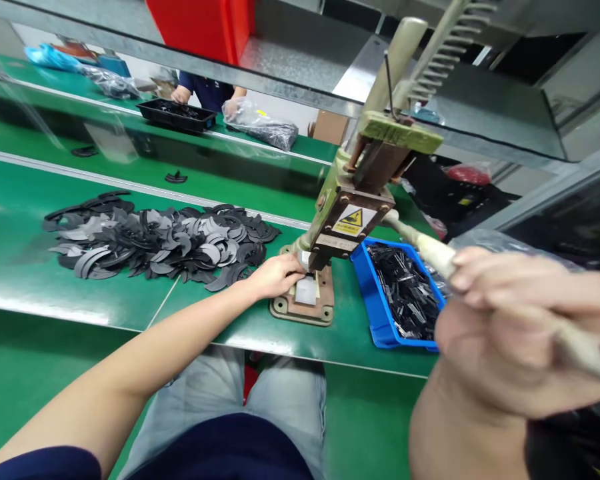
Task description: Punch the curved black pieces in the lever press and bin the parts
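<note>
My right hand [520,327], close to the camera at the right, is wrapped round the pale lever [430,252] of a hand-operated arbor press [330,190]. Below the press head, my left hand [279,275] reaches in from the left with its fingers closed together at the press base [305,315]. Whatever those fingertips hold is hidden under the press head. A whitish block [307,291] sits on the base just right of them. To the left lies a heap of curved black and grey plastic pieces [165,243] on the green bench.
A blue bin [380,335] of small black parts stands right of the press. Two loose black pieces, one a curved part [175,177], lie on the strip behind. Across it, a co-worker's hand [182,95] is over a black tray [200,123]. A red bin [200,30] sits on the overhead shelf.
</note>
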Action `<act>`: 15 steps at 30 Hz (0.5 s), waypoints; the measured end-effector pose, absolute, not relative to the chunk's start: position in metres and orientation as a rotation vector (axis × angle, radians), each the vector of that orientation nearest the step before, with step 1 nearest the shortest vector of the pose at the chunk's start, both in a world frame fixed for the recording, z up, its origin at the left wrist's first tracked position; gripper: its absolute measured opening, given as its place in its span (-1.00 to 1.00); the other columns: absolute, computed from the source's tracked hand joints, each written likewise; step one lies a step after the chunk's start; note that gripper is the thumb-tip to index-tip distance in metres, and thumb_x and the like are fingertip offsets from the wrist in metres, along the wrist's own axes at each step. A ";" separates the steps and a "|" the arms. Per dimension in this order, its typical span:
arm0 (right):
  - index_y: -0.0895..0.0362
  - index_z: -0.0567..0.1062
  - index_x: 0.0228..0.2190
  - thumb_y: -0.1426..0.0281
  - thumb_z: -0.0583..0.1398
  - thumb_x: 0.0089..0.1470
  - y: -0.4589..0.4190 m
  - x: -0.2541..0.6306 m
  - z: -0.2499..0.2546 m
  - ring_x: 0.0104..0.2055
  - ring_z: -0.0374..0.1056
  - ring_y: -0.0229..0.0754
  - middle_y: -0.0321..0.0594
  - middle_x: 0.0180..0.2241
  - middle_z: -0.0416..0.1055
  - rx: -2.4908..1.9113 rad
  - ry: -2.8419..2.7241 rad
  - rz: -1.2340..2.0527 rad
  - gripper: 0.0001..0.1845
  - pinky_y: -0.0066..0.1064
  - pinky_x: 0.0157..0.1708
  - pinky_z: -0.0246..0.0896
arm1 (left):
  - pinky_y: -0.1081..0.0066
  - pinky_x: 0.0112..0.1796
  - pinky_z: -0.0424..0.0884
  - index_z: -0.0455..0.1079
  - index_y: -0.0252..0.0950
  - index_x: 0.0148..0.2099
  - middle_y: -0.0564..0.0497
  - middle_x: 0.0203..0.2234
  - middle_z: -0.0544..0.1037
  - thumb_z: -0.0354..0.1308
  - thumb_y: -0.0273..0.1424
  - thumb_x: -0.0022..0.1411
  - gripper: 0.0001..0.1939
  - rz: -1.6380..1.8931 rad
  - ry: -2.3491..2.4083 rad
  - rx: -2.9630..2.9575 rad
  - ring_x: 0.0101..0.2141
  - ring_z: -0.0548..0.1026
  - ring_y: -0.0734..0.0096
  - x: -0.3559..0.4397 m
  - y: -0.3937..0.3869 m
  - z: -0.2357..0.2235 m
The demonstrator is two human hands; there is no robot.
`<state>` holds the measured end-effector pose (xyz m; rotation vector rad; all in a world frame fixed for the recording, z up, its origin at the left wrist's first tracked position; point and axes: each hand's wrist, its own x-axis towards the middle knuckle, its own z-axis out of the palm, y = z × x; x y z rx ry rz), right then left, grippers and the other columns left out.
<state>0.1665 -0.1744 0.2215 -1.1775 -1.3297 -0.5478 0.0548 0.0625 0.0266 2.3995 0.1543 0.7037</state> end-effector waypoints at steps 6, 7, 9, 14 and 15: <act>0.04 0.35 -0.57 0.24 0.28 0.23 -0.181 0.165 0.151 -0.42 0.45 -0.09 -0.28 -0.50 0.42 -1.128 -1.277 -0.764 -0.62 0.15 -0.14 0.50 | 0.27 0.04 0.51 0.60 -0.28 -0.05 -0.08 -0.14 0.68 0.18 -0.37 0.43 -0.82 0.717 0.186 2.387 -0.06 0.62 0.24 0.054 0.058 0.026; 0.05 0.33 -0.58 0.24 0.27 0.25 -0.179 0.167 0.143 -0.42 0.45 -0.09 -0.29 -0.51 0.41 -1.114 -1.271 -0.791 -0.59 0.16 -0.15 0.50 | 0.28 0.03 0.51 0.59 -0.28 -0.04 -0.08 -0.14 0.69 0.19 -0.37 0.42 -0.82 0.707 0.197 2.386 -0.07 0.62 0.25 0.054 0.058 0.027; 0.05 0.26 -0.62 0.22 0.25 0.26 -0.174 0.170 0.130 -0.46 0.44 -0.10 -0.29 -0.54 0.39 -1.050 -1.241 -0.854 -0.53 0.16 -0.20 0.50 | 0.30 -0.02 0.52 0.57 -0.29 0.01 -0.07 -0.14 0.69 0.20 -0.36 0.42 -0.80 0.666 0.218 2.384 -0.11 0.63 0.27 0.052 0.059 0.031; -0.01 0.29 -0.61 0.19 0.26 0.21 -0.170 0.179 0.114 -0.52 0.36 -0.07 -0.27 -0.61 0.29 -1.020 -1.142 -0.919 -0.57 0.17 -0.31 0.45 | 0.25 0.09 0.46 0.56 -0.25 0.06 -0.08 -0.04 0.67 0.17 -0.37 0.43 -0.76 0.585 0.182 2.541 0.00 0.59 0.21 0.040 0.094 0.050; -0.03 0.36 -0.56 0.17 0.26 0.20 -0.172 0.181 0.112 -0.53 0.33 -0.06 -0.28 -0.61 0.26 -1.021 -1.125 -0.936 -0.65 0.18 -0.33 0.43 | 0.22 0.12 0.44 0.56 -0.25 0.06 -0.09 -0.02 0.66 0.15 -0.37 0.43 -0.76 0.596 0.228 2.604 0.03 0.57 0.18 0.037 0.108 0.054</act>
